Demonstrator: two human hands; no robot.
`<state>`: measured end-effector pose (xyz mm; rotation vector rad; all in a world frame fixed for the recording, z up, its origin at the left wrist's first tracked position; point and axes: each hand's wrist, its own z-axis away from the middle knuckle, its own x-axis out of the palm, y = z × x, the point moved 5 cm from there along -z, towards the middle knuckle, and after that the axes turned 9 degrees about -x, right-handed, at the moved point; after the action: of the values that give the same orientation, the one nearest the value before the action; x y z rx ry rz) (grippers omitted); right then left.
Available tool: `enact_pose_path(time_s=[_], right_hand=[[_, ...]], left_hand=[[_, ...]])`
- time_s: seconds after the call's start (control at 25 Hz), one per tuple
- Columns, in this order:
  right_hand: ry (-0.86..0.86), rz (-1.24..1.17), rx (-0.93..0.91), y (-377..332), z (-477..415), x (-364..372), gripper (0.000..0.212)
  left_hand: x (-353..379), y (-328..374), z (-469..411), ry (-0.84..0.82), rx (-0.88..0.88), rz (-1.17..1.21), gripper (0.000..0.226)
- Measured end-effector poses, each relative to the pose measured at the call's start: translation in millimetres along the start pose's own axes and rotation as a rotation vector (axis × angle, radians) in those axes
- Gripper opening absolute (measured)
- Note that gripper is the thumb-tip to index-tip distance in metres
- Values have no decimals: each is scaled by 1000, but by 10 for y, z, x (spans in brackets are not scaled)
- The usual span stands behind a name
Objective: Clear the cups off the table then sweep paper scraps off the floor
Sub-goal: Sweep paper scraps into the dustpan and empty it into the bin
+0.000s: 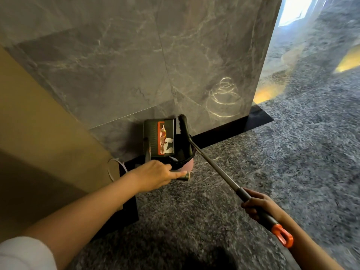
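Observation:
A dark green dustpan [159, 139] with an orange comb stands tipped up against the grey marble wall, and white paper scraps [169, 145] cling to its inside. Its thin handle runs down into my left hand [155, 175], which grips it with the index finger stretched out. A black broom head [183, 126] hangs right of the dustpan, over a dark bin [181, 152] with a pink side. My right hand [259, 206] grips the broom's grey handle [218, 168] near its orange end cap [282, 235]. No cups are in view.
The marble wall [136, 65] fills the upper view above a black skirting [233, 127]. A tan panel [39, 123] stands at the left, with a white cord [112, 170] at its foot. Speckled grey floor [292, 152] stretches right, toward a bright opening.

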<state>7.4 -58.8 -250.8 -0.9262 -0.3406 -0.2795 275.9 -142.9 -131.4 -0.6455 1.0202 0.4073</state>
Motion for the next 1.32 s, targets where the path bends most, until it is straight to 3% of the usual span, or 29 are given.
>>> enact_pose_path(time_s=[0.12, 0.24, 0.4, 0.64, 0.76, 0.88, 1.32], right_hand=[[16, -84, -9, 18, 26, -30, 54], [28, -123, -2, 22, 43, -72, 50], [32, -79, 1, 43, 66, -106, 49], [4, 10, -6, 44, 46, -89, 49], [-21, 67, 1, 82, 43, -54, 48], [-25, 111, -6, 80, 42, -38, 49], [1, 38, 1, 111, 11, -60, 48]], left_hand=[[144, 192, 52, -67, 111, -81, 63], [199, 29, 50, -33, 24, 41, 61], [332, 128, 64, -14, 71, 39, 69], [106, -62, 63, 260, -28, 233, 71], [16, -77, 79, 252, -47, 204, 68], [-135, -120, 164, 380, -52, 234, 69], [-151, -120, 258, 380, 19, 162, 77]])
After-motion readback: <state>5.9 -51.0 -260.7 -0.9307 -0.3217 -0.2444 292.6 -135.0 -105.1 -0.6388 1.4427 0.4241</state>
